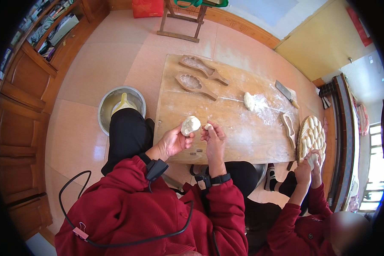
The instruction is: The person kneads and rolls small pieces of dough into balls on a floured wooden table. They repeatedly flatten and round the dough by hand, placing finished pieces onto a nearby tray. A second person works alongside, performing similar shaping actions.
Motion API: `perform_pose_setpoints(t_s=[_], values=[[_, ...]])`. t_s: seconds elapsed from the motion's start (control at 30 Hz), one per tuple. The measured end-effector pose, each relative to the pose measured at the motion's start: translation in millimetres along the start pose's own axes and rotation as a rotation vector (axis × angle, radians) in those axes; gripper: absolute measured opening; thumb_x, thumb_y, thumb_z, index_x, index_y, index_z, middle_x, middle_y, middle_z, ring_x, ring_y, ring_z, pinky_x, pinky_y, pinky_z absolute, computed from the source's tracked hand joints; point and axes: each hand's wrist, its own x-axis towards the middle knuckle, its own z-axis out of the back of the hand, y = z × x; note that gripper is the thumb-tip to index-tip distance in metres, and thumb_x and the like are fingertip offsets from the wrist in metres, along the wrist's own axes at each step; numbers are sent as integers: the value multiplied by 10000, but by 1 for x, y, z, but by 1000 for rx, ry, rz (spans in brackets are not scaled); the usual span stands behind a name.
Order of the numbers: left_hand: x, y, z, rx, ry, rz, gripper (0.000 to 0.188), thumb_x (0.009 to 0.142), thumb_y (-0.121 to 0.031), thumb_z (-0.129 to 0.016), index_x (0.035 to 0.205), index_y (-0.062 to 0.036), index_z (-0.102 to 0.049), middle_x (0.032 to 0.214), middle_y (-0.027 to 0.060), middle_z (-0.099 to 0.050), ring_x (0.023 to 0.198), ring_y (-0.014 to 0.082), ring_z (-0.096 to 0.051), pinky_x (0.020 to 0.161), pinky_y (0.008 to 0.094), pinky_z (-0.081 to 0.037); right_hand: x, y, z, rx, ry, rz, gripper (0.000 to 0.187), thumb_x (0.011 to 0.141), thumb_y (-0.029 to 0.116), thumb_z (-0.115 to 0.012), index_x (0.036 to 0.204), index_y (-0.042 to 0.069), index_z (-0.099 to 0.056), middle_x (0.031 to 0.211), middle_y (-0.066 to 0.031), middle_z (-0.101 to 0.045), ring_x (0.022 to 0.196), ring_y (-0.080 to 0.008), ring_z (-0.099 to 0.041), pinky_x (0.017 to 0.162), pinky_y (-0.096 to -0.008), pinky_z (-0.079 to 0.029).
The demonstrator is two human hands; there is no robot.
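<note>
Above the near edge of a low wooden table (pixel 175 111), my left hand (pixel 173 141) is closed around a rounded lump of pale dough (pixel 190 125). Just beside it, my right hand (pixel 214 137) pinches a small bit of dough (pixel 208 126) between thumb and fingers. The two pieces are apart. Farther off on the floured tabletop lies another lump of dough (pixel 248 101). Two carved wooden moulds (pixel 194 82) with handles rest at the far left of the table, one behind the other.
A cleaver (pixel 286 94) and a third mould (pixel 288 130) lie at the table's right. Beyond them, a co-worker's hands (pixel 309 168) hold dough by a woven tray (pixel 304 147) of shaped pieces. A metal basin (pixel 102 112) stands on the floor at left; a wooden stool (pixel 179 34) stands behind.
</note>
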Motion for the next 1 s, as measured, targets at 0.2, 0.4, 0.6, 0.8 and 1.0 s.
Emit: perform_pose_setpoints(t_s=[0.2, 0.4, 0.6, 0.8, 1.0], values=[[-3, -1, -8, 28, 8, -3, 470, 1019, -524, -380, 1229, -134, -536, 856, 69, -571, 700, 179, -511, 625, 328, -440, -4, 7, -5, -121, -6, 16, 237, 949, 50, -581, 1170, -37, -590, 906, -120, -685, 695, -128, -630, 567, -235, -516], [-3, -4, -11, -31, 35, 20, 602, 975, -636, -361, 1210, -114, -547, 830, 64, -570, 697, 195, -516, 630, 346, -434, -5, 14, -5, -119, -80, -1, 178, 957, 103, -602, 1087, -19, -601, 835, -95, -677, 644, -131, -626, 541, -241, -512], [-2, -3, 3, 59, 4, 68, 640, 983, -635, -340, 1161, -66, -572, 782, 46, -579, 668, 189, -522, 613, 333, -425, -5, 16, -3, -80, -88, 32, 182, 977, 194, -607, 997, 13, -610, 793, -75, -660, 619, -130, -622, 532, -245, -509], [1, -2, 5, 133, -183, -6, 592, 1003, -563, -391, 1227, -42, -563, 888, 82, -651, 717, 190, -598, 678, 335, -493, -4, 12, -2, -105, -95, 51, 220, 976, 246, -615, 981, 27, -616, 834, -71, -661, 701, -138, -636, 607, -264, -526], [5, 3, 16, 650, -259, -177, 374, 1023, -329, -506, 1224, -23, -581, 987, 95, -662, 834, 196, -656, 784, 313, -563, -2, 2, -1, -137, -44, 55, 228, 966, 273, -634, 1010, 49, -641, 921, -36, -663, 852, -121, -629, 688, -276, -526]])
